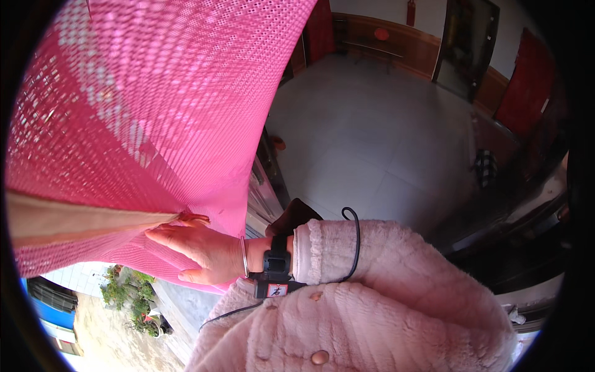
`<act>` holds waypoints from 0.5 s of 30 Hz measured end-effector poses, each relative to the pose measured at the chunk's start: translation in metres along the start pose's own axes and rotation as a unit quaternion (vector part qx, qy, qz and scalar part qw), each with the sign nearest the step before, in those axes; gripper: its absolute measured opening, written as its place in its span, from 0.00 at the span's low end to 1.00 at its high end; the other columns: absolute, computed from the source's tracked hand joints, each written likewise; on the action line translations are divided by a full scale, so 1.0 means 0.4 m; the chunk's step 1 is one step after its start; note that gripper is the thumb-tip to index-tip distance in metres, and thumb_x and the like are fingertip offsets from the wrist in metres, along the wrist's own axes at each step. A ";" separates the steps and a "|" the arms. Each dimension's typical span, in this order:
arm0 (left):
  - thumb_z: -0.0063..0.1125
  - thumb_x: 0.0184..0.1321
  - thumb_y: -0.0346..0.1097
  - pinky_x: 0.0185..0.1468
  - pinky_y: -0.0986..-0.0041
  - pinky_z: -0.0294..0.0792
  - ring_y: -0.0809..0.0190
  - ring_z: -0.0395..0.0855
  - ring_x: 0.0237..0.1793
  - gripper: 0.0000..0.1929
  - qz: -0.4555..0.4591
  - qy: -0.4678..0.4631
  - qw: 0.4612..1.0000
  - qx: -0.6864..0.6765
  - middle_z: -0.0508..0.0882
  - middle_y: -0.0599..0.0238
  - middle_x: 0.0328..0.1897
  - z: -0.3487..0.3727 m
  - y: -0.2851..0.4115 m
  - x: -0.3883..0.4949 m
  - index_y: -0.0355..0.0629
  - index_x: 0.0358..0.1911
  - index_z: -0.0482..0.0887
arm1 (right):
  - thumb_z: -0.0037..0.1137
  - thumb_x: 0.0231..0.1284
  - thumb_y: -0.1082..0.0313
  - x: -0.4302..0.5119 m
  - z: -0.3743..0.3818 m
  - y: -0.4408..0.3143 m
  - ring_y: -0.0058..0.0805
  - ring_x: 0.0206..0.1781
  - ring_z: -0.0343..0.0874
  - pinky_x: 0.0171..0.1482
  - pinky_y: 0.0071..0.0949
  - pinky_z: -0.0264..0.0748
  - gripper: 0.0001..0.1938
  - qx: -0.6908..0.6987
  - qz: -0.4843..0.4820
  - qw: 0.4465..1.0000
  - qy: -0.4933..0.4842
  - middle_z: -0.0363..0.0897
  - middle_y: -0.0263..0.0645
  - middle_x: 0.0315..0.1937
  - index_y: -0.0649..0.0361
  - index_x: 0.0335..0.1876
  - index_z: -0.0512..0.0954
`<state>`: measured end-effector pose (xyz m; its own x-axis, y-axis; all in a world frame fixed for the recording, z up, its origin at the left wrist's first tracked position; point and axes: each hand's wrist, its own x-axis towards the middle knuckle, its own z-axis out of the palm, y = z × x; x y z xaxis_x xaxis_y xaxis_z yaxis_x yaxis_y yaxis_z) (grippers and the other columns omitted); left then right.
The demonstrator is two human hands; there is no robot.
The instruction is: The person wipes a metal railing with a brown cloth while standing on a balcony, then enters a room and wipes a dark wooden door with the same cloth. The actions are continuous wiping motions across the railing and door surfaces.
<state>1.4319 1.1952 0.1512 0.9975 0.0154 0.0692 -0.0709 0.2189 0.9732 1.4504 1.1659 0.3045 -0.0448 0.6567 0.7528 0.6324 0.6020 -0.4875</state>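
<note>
A large pink openwork cloth (186,93) with a white patterned band hangs over the upper left, and a beige strip (93,218) runs along one fold. My right hand (204,251) reaches left against the cloth, where folds gather at its fingertips. Its thumb stands apart below; whether the fingers pinch the cloth is unclear, as the tips are partly hidden. On that wrist are a silver bangle (244,257) and a black strap with a small device (276,262). A black cable (358,246) loops around the fuzzy pink sleeve (372,246). My left hand is not in view.
A doorway frame (267,186) stands beside the cloth. Beyond it lie a grey tiled floor (362,130), a narrow bench (372,49), a dark door (465,51) and a red hanging (527,83). Potted plants (139,302) stand outside on the pale ground at the lower left.
</note>
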 end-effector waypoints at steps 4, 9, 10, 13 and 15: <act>0.56 0.49 0.34 0.45 0.68 0.71 0.62 0.80 0.40 0.20 0.062 -0.031 0.995 0.070 0.81 0.58 0.43 0.089 0.036 0.088 0.37 0.48 0.74 | 0.62 0.51 0.69 -0.040 -0.047 -0.013 0.43 0.74 0.56 0.74 0.41 0.51 0.44 0.066 -0.048 0.994 -0.078 0.57 0.51 0.71 0.61 0.75 0.52; 0.60 0.44 0.30 0.41 0.69 0.71 0.63 0.79 0.37 0.20 0.118 -0.045 0.984 0.127 0.81 0.59 0.40 0.227 0.074 0.237 0.37 0.45 0.75 | 0.62 0.56 0.64 -0.129 -0.185 -0.019 0.36 0.62 0.74 0.62 0.31 0.69 0.34 0.390 0.069 0.786 -0.474 0.74 0.47 0.61 0.63 0.69 0.64; 0.60 0.44 0.29 0.41 0.70 0.70 0.64 0.79 0.36 0.20 0.127 -0.050 0.981 0.139 0.81 0.59 0.40 0.251 0.085 0.277 0.37 0.44 0.76 | 0.59 0.58 0.62 -0.163 -0.237 -0.004 0.34 0.58 0.77 0.60 0.30 0.71 0.29 0.373 0.090 0.791 -0.476 0.78 0.46 0.56 0.63 0.65 0.69; 0.62 0.41 0.26 0.39 0.71 0.70 0.65 0.79 0.34 0.20 0.155 -0.065 0.972 0.164 0.82 0.60 0.38 0.281 0.083 0.445 0.37 0.42 0.76 | 0.56 0.60 0.63 -0.271 -0.435 0.175 0.31 0.51 0.81 0.54 0.30 0.76 0.21 0.312 0.102 0.866 -0.377 0.82 0.45 0.49 0.65 0.57 0.76; 0.64 0.39 0.25 0.37 0.71 0.70 0.65 0.79 0.33 0.20 0.171 -0.073 0.967 0.173 0.82 0.60 0.37 0.301 0.077 0.551 0.37 0.41 0.77 | 0.56 0.62 0.68 -0.377 -0.561 0.298 0.28 0.51 0.81 0.55 0.26 0.76 0.19 0.366 0.187 0.879 -0.243 0.82 0.43 0.49 0.67 0.57 0.75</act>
<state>1.6496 1.0879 0.2228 0.9067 -0.1136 0.4061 -0.4180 -0.1143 0.9012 1.7061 1.0368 0.2322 -0.3774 0.8798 0.2889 0.0139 0.3173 -0.9482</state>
